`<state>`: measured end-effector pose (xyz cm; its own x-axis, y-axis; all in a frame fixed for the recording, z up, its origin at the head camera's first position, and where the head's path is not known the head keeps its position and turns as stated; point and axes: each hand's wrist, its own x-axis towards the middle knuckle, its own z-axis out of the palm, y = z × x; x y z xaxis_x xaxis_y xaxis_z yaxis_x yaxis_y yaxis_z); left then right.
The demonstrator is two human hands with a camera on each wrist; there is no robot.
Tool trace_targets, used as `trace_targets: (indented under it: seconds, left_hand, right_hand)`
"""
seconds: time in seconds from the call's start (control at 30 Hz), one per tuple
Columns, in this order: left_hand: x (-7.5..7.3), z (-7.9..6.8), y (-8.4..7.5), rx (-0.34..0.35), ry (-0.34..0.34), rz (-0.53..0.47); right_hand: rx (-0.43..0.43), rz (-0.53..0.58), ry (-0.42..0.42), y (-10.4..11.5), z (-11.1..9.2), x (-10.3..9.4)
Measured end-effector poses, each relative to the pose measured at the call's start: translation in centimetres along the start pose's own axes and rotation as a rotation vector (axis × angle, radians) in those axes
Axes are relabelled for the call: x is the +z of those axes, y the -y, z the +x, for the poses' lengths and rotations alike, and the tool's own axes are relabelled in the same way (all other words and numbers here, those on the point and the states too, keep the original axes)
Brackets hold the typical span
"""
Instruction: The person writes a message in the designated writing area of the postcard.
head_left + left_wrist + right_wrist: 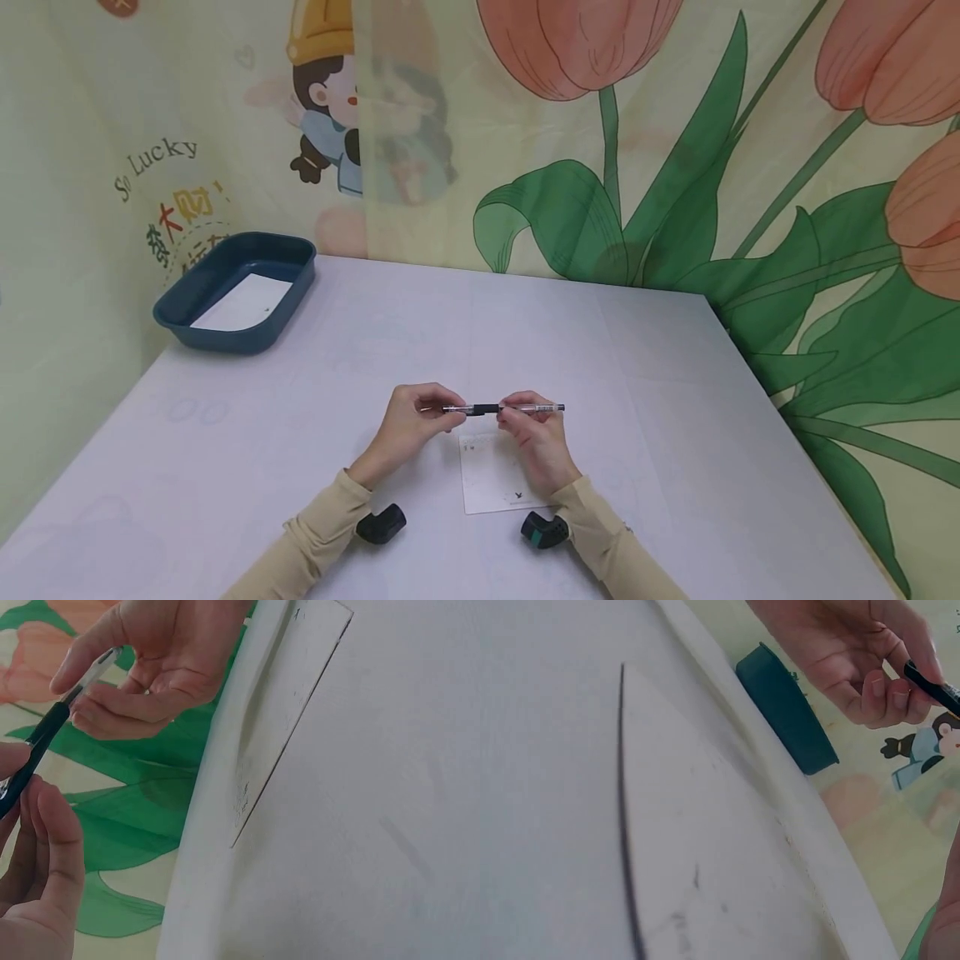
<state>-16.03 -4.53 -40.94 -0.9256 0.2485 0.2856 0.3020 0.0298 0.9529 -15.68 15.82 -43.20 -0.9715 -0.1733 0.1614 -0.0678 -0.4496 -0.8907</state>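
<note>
A pen (pixel 486 409) with a clear barrel and a black grip section is held level above the table. My left hand (pixel 412 417) pinches its left end between thumb and fingers. On the other side, my right hand (pixel 542 437) pinches the barrel just right of the black section, and the pen's right end sticks out past the fingers. Below the hands a white card (pixel 487 479) with small printed marks lies flat, partly hidden by the right hand. The left wrist view has the pen (pixel 46 731) slanting between both hands.
At the table's far left corner stands a dark blue tray (pixel 270 329) with white paper (pixel 243 302) inside. The white table (pixel 375 333) backs onto a printed curtain (pixel 420 225) with tulips and cartoon figures. Both wrists carry small black devices.
</note>
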Motion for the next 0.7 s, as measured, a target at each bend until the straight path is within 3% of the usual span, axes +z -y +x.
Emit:
trace_targets:
  seconds: [0.33, 0.7]
  left_hand:
    - [0.7, -0.5, -0.4, -0.046, -0.127, -0.003]
    - [1.8, -0.9, -0.2, -0.115, -0.125, -0.005]
  right_hand:
    - [0.077, 0.098, -0.214, 0.1, -0.1, 0.6]
    - [0.082, 0.144, -0.253, 0.1, 0.0, 0.9]
